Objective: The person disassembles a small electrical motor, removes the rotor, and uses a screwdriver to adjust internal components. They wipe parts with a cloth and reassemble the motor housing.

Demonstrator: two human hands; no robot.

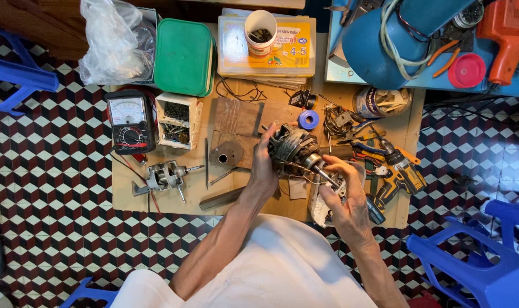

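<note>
My left hand [265,165] grips the side of a dark fan motor [290,145] with copper windings, held just above a low wooden board [157,199]. My right hand [342,191] closes its fingers on the motor's metal shaft [322,169], which points toward me. Thin wires trail from the motor down to the board. Beneath my right hand lies a white part [319,211], partly hidden.
On the board: a second small motor [165,175], analogue multimeter [128,121], box of screws [176,120], green tin [183,56], blue tape roll [309,119], pliers and a yellow drill [399,168]. Blue plastic stools [481,256] stand right and left on the chequered floor.
</note>
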